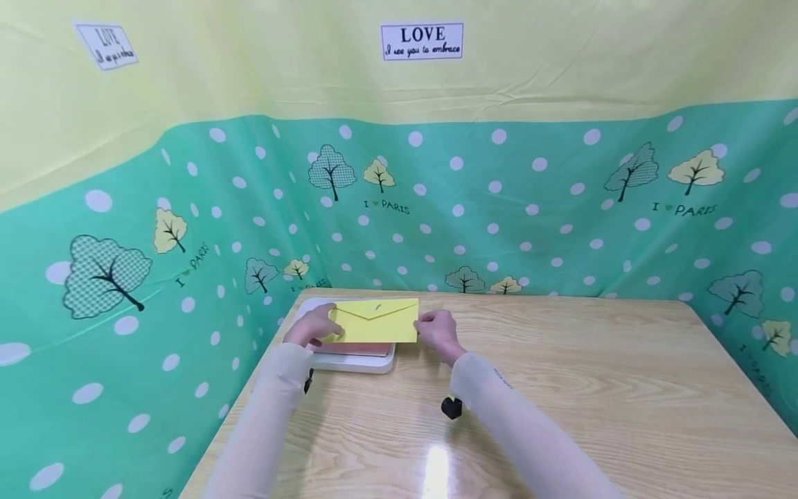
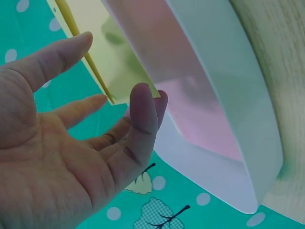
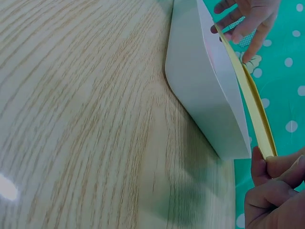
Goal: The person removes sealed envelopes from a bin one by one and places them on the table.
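A yellow envelope (image 1: 374,326), flap side up, is held level above a white tray (image 1: 368,364) with a pink item (image 1: 355,348) inside. The left hand (image 1: 314,324) holds the envelope's left end; in the left wrist view this hand (image 2: 71,143) has its thumb and fingertips at the edges of the envelope (image 2: 119,62). With thumb and curled fingers, the right hand (image 1: 439,333) pinches the right end. From the right wrist view, the envelope (image 3: 255,107) appears edge-on over the tray wall (image 3: 195,76), pinched by the right hand (image 3: 279,191).
The tray stands at the back left of a wooden table (image 1: 561,374). Green and yellow printed cloth (image 1: 530,208) hangs behind and at the sides. A black object (image 1: 451,407) shows beside the right sleeve.
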The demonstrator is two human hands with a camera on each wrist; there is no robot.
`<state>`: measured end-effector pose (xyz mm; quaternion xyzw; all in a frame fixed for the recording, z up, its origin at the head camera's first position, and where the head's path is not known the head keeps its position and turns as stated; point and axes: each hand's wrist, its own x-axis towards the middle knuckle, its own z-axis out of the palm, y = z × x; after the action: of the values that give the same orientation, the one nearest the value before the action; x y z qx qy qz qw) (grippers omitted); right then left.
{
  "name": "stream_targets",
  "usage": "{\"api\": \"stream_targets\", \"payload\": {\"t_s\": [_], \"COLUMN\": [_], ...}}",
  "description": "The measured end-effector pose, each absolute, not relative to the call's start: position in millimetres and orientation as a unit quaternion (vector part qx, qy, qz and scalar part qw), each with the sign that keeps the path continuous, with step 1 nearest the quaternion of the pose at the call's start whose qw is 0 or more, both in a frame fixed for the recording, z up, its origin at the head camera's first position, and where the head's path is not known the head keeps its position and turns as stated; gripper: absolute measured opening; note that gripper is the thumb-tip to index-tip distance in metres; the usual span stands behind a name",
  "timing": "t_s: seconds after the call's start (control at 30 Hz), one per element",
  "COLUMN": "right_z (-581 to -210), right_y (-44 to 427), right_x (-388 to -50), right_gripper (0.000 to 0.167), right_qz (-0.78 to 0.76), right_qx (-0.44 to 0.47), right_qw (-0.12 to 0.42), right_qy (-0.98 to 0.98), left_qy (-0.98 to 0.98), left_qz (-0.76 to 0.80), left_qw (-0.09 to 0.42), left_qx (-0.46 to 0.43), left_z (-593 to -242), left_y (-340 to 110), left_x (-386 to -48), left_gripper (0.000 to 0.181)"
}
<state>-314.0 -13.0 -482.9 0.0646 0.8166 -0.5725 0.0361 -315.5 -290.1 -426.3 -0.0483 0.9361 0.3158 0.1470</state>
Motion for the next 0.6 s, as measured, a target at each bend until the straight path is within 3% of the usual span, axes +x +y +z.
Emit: {"api": "stream_targets", "payload": {"t_s": [0.6], "right_z": [-489.9], "right_y": [18.8], "right_x": [-316.8], "right_gripper": [0.026], "right_qz": [-0.586], "right_qx": [0.082], "right_qw": [0.049], "right_qy": [0.804], "left_qy": [0.933], "left_qz": [0.324], "left_qw": [0.157], "left_qx": [-0.018], "left_z": [-430.1], "left_y": [-270.3], "left_x": [-323.6], "left_gripper": [0.087]}}
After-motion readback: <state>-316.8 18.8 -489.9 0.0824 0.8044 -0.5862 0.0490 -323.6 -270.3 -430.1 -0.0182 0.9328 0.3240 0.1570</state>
